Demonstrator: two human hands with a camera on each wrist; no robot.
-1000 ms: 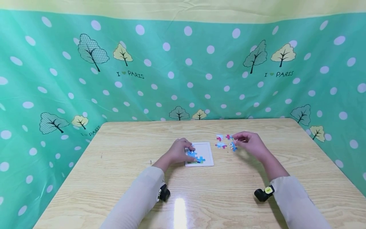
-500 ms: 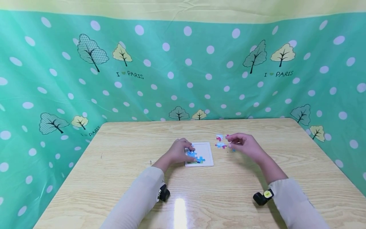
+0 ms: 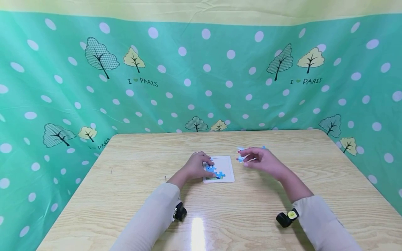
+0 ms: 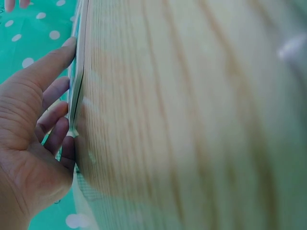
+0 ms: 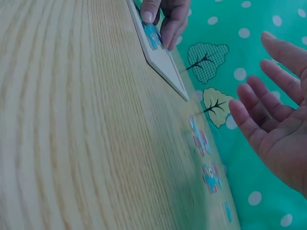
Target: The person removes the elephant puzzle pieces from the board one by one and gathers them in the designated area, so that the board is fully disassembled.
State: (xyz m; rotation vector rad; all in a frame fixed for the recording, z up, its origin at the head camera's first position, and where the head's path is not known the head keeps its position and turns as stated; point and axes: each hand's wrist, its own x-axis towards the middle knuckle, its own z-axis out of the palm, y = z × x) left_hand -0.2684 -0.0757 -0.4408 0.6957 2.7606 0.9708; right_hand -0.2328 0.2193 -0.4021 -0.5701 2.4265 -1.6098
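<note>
A: "Fingers of the left hand: how do they lie?"

B: "Spread and unclenched, resting on the white puzzle board, with blue pieces beneath and beside them."

A: "And right of those fingertips?"

B: "The board's white surface, then loose pieces on the wooden table, partly hidden behind the right hand."

A: "That hand's fingers?"

B: "Released, lightly bent, raised above the table. A stray blue bit peeks out just beyond its knuckles."
</note>
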